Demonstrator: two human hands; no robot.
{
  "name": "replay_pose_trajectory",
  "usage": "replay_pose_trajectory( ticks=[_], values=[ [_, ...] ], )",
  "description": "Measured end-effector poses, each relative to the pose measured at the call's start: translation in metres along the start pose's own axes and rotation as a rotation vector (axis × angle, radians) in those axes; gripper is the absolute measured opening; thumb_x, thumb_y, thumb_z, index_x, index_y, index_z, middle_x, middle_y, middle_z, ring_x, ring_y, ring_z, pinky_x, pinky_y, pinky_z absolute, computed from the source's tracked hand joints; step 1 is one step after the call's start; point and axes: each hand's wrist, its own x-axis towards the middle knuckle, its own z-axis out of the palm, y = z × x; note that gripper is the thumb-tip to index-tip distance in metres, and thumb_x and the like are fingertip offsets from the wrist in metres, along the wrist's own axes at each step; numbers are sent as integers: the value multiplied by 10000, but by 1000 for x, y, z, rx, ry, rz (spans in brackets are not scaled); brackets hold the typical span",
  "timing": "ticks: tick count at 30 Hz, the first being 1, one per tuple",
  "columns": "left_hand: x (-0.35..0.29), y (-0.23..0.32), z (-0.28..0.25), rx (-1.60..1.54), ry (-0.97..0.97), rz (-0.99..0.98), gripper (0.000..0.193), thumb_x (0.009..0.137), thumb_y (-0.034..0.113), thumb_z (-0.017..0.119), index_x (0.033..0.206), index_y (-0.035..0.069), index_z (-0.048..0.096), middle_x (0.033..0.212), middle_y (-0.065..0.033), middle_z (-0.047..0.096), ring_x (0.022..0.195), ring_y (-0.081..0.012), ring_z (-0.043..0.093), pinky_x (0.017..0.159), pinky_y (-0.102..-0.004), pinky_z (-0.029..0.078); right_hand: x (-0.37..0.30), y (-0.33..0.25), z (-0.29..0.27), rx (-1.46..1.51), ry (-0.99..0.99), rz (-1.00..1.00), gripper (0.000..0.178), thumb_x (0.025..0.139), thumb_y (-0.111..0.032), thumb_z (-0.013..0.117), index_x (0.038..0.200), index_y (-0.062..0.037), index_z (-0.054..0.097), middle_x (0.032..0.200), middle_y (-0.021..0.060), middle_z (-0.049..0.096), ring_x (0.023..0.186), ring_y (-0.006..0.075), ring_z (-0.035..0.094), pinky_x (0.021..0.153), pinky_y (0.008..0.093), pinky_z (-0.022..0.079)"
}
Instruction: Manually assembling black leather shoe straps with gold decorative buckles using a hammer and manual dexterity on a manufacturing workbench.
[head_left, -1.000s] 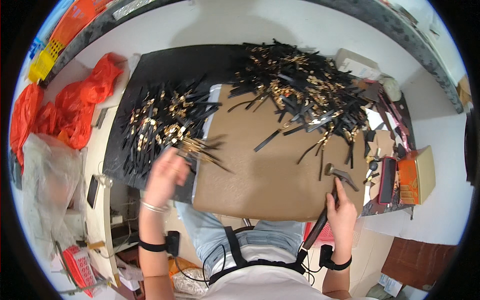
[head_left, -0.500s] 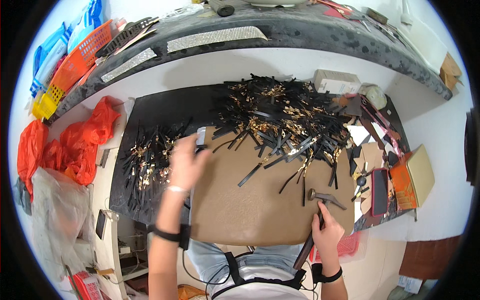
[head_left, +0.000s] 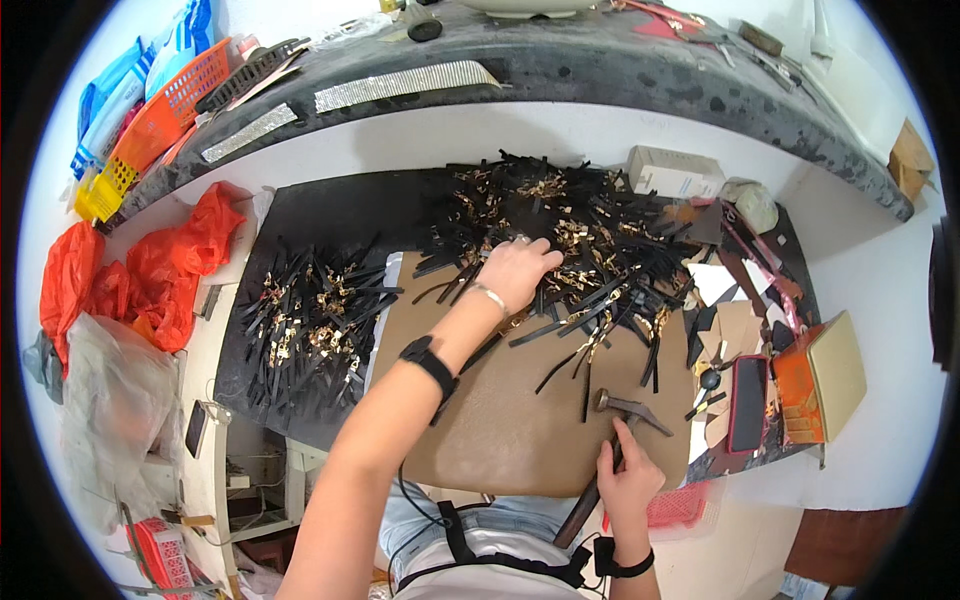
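A small, cramped workshop: a hammer [head_left: 634, 410] sits in the right fingers [head_left: 624, 438], a heap of black strips [head_left: 600, 218] with gold-coloured fittings [head_left: 571, 232] lies around the left fingers [head_left: 545, 252], and a brown work mat [head_left: 500, 430] spreads between the two. Pale scraps [head_left: 735, 325] litter the black table [head_left: 340, 210] to the right of the right fingers, while a dark, mottled shelf [head_left: 570, 95] beyond the left fingers carries silvery strips [head_left: 405, 84] and loose odds and ends [head_left: 762, 39]

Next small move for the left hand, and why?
Probably pinch one strap from the larger pile of black straps and draw it onto the brown pad: the left hand is over that pile's near edge, and the right hand holds the hammer beside the pad. Its fingertips' grip isn't clear.
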Motion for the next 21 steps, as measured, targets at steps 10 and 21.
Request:
replay_pose_trajectory(
  ticks=[10,21],
  values=[
    [-184,7,-42,125,102,39,472,763,50,626,1229,121,653,1187,-26,669,1069,-211,639,872,-372,524,6,-4,-6,25,-49,64,387,840,-158,722,1227,-174,719,725,62,659,503,199,572,514,337,476],
    [-201,40,3,-127,-125,-315,673,1000,273,562,1555,10,288,1659,-162,189,1538,-387,135,1185,-608,251,4,-18,-7,73,-61,125,338,894,-97,695,1230,-117,714,772,115,667,533,173,527,537,310,449]
  ],
)
